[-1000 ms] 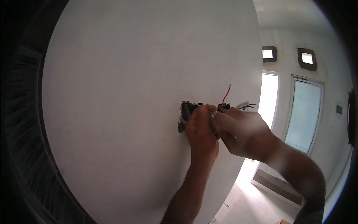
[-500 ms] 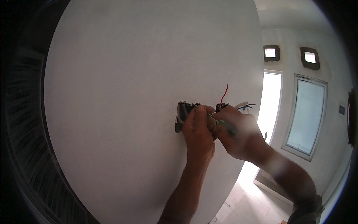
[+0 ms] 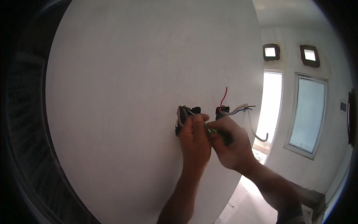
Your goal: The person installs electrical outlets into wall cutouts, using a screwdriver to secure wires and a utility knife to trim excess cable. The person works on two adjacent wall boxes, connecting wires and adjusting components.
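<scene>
A rough-edged wall opening (image 3: 178, 128) with a dark box in it lies just above and left of my fingers. Out of it comes a thin pale cable (image 3: 190, 111), pinched between the thumb and fingers of my left hand (image 3: 195, 145). My right hand (image 3: 235, 143) is closed around a small tool with a green and dark handle (image 3: 226, 138); the fingers hide its kind. The tool's front end meets the cable beside my left fingertips. Just above my right hand is a second wall opening (image 3: 220, 114), with a red wire (image 3: 223, 98) sticking up from it.
A whitish cable (image 3: 236, 110) with stripped blue and dark wire ends reaches right from the second opening. Another cable (image 3: 252, 128) curves down near the wall's edge. Beyond stand a bright doorway (image 3: 272, 100) and a frosted window (image 3: 310, 114). Dark slatted panelling (image 3: 26, 112) runs along the left.
Both hands sit slightly lower and further left in the picture, still on the cable and the tool. My right hand has moved down, uncovering more of the second opening and the whitish cable.
</scene>
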